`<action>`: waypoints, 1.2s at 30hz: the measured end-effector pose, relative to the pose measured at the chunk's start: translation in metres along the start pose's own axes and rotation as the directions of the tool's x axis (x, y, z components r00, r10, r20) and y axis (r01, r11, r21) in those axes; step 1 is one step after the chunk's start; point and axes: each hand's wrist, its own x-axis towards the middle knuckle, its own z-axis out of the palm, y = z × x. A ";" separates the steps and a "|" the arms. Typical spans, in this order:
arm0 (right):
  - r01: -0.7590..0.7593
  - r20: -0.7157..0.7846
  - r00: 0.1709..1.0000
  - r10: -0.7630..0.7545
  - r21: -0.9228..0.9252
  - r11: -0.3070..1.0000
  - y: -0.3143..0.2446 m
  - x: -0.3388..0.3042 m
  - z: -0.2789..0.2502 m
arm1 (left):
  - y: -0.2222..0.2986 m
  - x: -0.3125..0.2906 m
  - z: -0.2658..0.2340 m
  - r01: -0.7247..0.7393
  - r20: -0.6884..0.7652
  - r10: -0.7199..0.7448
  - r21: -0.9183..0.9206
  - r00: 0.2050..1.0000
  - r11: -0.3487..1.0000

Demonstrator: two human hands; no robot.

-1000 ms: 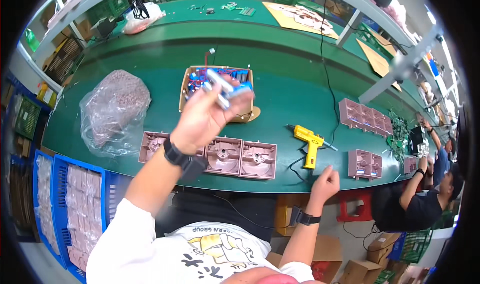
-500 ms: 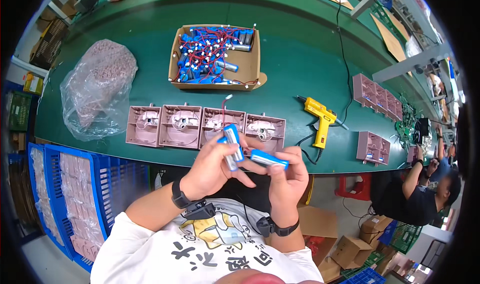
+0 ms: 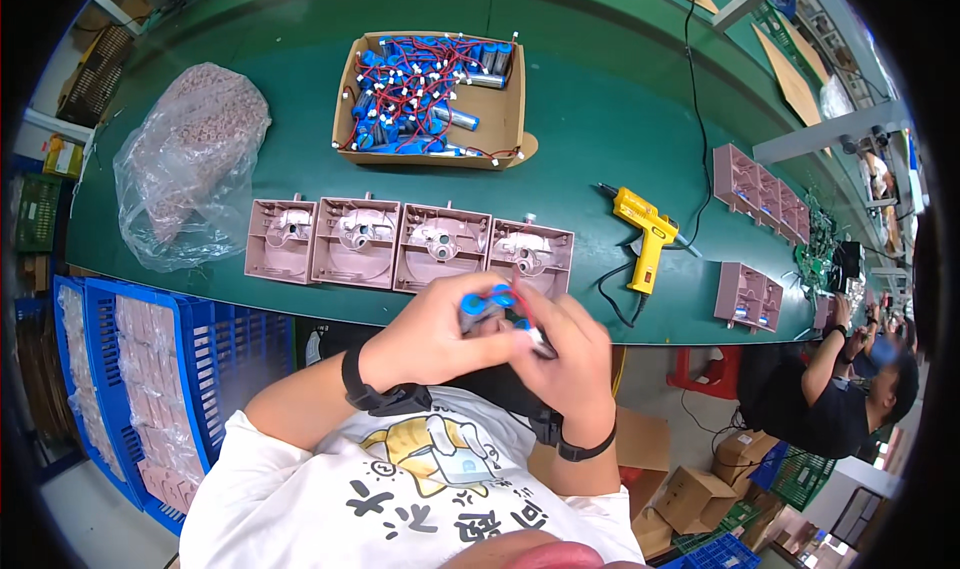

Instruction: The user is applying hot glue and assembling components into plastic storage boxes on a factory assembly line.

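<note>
My left hand (image 3: 422, 331) is closed around blue-wrapped cylindrical batteries (image 3: 486, 303), their ends facing up. Against it, at the bench's near edge, my right hand (image 3: 576, 361) is closed on another battery (image 3: 540, 343), mostly covered by the fingers and blurred. Red wires (image 3: 521, 301) run up between the two hands. Just beyond them stands a row of several pink plastic housings (image 3: 440, 251), each with a moulded round part inside. Farther back, an open cardboard box (image 3: 430, 159) holds many more blue batteries with red leads and white plugs.
A yellow glue gun (image 3: 645, 237) with a black cord lies to the right. At left rests a clear plastic bag (image 3: 195, 159) of small pink parts. More pink housings (image 3: 748, 294) and green circuit boards (image 3: 818, 244) sit farther right, near a co-worker (image 3: 850, 379). Blue crates (image 3: 195, 389) stand lower left.
My hands have come together, and the batteries, held apart before, are now gathered between them and turned end-up. The view has shifted slightly.
</note>
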 end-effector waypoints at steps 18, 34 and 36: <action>-0.574 0.150 0.808 0.570 0.419 0.703 0.043 0.036 -0.029 | 0.019 0.066 -0.045 -0.191 -0.166 0.318 0.519 0.934 0.833; -0.400 0.189 0.885 0.425 -0.159 0.903 0.059 0.066 -0.016 | 0.017 0.119 -0.046 -0.034 0.076 -0.075 0.892 0.994 0.451; -0.406 0.241 0.868 0.433 -0.157 0.900 0.063 0.065 -0.015 | 0.018 0.121 -0.043 0.004 0.044 -0.093 0.888 0.995 0.459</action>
